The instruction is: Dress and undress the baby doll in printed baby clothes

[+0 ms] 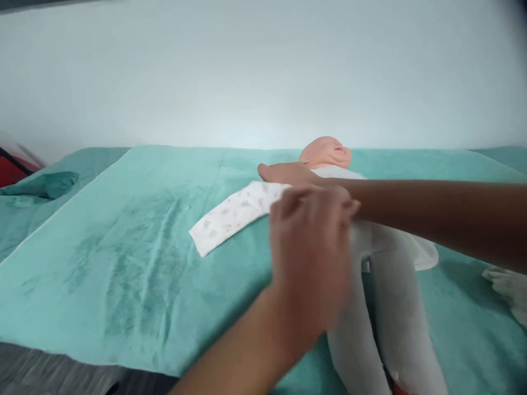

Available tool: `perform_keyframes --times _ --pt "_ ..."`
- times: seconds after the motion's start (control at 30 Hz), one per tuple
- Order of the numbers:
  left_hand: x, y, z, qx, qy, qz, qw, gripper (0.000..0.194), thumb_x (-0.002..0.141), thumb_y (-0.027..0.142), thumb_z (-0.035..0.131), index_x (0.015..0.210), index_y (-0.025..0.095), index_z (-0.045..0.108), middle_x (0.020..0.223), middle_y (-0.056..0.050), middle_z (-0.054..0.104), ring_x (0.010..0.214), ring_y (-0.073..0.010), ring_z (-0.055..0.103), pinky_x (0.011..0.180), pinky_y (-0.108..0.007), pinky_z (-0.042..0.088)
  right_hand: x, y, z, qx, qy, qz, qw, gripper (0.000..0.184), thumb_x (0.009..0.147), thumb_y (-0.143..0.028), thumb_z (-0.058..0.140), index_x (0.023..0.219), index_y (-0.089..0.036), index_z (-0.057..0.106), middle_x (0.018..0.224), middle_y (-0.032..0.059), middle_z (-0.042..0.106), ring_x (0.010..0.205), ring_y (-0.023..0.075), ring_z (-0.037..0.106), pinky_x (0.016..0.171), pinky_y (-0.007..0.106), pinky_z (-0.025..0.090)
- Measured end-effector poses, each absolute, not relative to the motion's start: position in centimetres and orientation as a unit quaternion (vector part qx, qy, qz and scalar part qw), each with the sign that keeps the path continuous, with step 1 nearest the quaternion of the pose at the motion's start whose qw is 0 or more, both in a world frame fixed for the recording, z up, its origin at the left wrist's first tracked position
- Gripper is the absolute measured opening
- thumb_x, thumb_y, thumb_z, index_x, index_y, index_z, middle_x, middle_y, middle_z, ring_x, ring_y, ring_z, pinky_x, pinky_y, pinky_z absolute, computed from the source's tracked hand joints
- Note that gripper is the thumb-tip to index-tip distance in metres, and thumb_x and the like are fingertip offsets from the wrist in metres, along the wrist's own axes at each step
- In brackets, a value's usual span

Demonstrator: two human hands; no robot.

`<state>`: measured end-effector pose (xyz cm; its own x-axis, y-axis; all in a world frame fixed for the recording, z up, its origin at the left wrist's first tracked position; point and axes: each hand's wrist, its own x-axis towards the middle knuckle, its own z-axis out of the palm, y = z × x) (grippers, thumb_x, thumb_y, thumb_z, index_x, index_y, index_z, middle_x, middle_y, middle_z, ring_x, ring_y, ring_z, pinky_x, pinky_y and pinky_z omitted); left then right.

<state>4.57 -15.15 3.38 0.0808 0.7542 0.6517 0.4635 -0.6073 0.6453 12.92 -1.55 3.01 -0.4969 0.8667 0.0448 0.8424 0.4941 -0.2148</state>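
Observation:
A baby doll (327, 151) lies on its back, its head toward the wall and its grey-white legs (397, 296) toward me. A white garment with small pale prints covers its upper body, and one sleeve (230, 216) stretches out to the left. My left hand (313, 252) is over the doll's side at the sleeve's inner end. Its fingers are curled closed and blurred, and what they grip is hidden. My right arm crosses the doll's chest. The right hand (288, 173) lies beside the doll's head above the sleeve, one digit stretched out left, its other fingers hidden.
A teal plush cover (123, 263) with some wrinkles spreads under everything. At the right edge lies a crumpled pale cloth (510, 291). A white wall (247, 77) rises behind. Something red (12, 169) shows at far left, and grey floor (53, 373) at lower left.

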Motion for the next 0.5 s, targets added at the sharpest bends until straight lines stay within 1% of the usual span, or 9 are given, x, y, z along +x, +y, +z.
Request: perform_keyframes --times 0.03,0.07,0.13,0.2,0.27,0.37,0.43,0.5 --pt "5.3 -15.9 2.6 0.747 0.394 0.521 0.128 0.013 0.097 0.021 0.053 0.086 0.025 0.058 0.086 -0.002 0.071 0.102 -0.0228 0.063 0.087 -0.043 0.050 13.0 -1.6 3.2 -0.503 -0.859 0.078 0.050 0.033 0.082 -0.047 0.062 0.106 -0.025 0.060 0.080 0.0070 0.067 0.066 0.0245 0.062 0.059 0.036 0.044" --pt "5.5 -16.5 1.7 0.765 0.381 0.505 0.122 0.014 0.097 0.021 0.052 0.086 0.026 0.059 0.084 -0.003 0.072 0.105 -0.0241 0.063 0.088 -0.045 0.049 13.2 -1.8 3.4 -0.504 -0.860 0.074 0.028 0.037 0.080 -0.043 0.064 0.111 -0.024 0.059 0.087 0.0083 0.068 0.068 0.0242 0.063 0.058 0.035 0.042" --pt "4.8 -17.6 0.0 0.790 0.371 0.475 0.114 0.013 0.096 0.019 0.053 0.089 0.027 0.061 0.081 -0.003 0.073 0.105 -0.0251 0.064 0.088 -0.047 0.049 13.8 -2.2 4.0 -0.493 -0.867 0.064 0.011 0.041 0.081 -0.037 0.063 0.120 -0.025 0.057 0.105 0.0101 0.068 0.079 0.0235 0.063 0.058 0.031 0.039" --pt "3.2 -18.3 -1.2 0.798 0.375 0.459 0.109 0.013 0.093 0.015 0.056 0.094 0.026 0.062 0.083 -0.002 0.075 0.105 -0.0250 0.064 0.088 -0.046 0.049 14.8 -2.6 4.6 -0.482 -0.874 0.057 0.030 0.033 0.086 -0.033 0.057 0.118 -0.026 0.060 0.114 0.0097 0.064 0.085 0.0225 0.062 0.060 0.030 0.038" --pt "1.6 -18.7 -1.8 0.798 0.387 0.453 0.093 0.017 0.090 0.011 0.057 0.098 0.026 0.063 0.085 -0.002 0.076 0.104 -0.0245 0.064 0.087 -0.043 0.050 16.1 -2.8 5.0 -0.481 -0.874 0.044 0.059 0.024 0.090 -0.028 0.050 0.108 -0.024 0.065 0.111 0.0093 0.064 0.085 0.0221 0.061 0.063 0.031 0.037" --pt "1.1 -19.0 -1.3 0.784 0.414 0.452 0.101 0.016 0.092 0.013 0.055 0.099 0.025 0.063 0.086 -0.002 0.075 0.091 -0.0216 0.066 0.078 -0.038 0.052 18.5 -2.7 5.0 -0.514 -0.851 0.019 0.110 0.023 0.086 -0.019 0.049 0.094 -0.024 0.071 0.105 0.0080 0.066 0.093 0.0256 0.060 0.073 0.035 0.040" --pt "2.0 -19.3 -0.5 0.764 0.433 0.453 0.156 0.015 0.095 0.018 0.052 0.103 0.026 0.062 0.090 -0.002 0.074 0.081 -0.0186 0.067 0.071 -0.034 0.053 20.0 -2.5 4.7 -0.538 -0.828 0.024 0.155 0.027 0.082 -0.014 0.051 0.089 -0.026 0.074 0.103 0.0057 0.070 0.101 0.0281 0.059 0.082 0.038 0.041" --pt "3.3 -19.9 0.3 0.749 0.438 0.445 0.222 0.017 0.097 0.023 0.049 0.108 0.027 0.060 0.095 -0.003 0.074 0.078 -0.0173 0.069 0.069 -0.032 0.055 20.9 -2.5 4.4 -0.530 -0.820 0.048 0.210 0.029 0.080 -0.013 0.052 0.089 -0.026 0.075 0.103 0.0036 0.072 0.106 0.0282 0.058 0.090 0.039 0.042"
